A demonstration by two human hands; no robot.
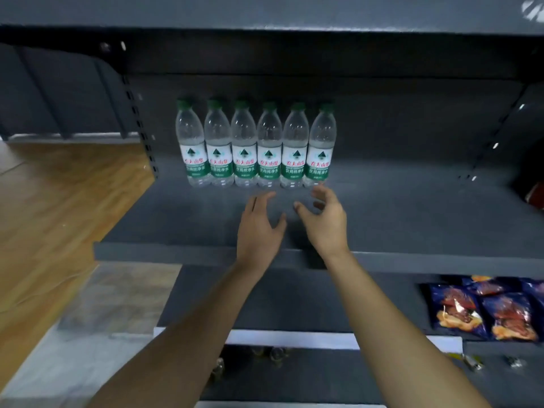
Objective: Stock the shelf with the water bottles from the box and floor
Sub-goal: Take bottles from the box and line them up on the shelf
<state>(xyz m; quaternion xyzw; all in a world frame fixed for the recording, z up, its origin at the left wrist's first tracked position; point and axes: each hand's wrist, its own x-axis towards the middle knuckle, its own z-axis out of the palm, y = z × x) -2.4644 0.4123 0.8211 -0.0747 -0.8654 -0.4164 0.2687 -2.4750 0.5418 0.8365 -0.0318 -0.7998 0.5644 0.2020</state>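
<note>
Several clear water bottles (256, 145) with green caps and green-and-white labels stand upright in a row at the back of a dark grey shelf (412, 219). My left hand (260, 228) hovers over the shelf just in front of the row, fingers relaxed and holding nothing. My right hand (325, 219) is beside it, fingers loosely spread, its fingertips close to the base of the rightmost bottle and holding nothing. A few more bottle tops (276, 353) show dimly on a lower level under my arms.
The shelf's front edge (176, 254) runs across the middle. Blue snack bags (482, 310) lie on the lower shelf at right. An upper shelf (265, 13) hangs overhead. A slotted upright (138, 125) bounds the left side, with wooden floor (59, 201) beyond.
</note>
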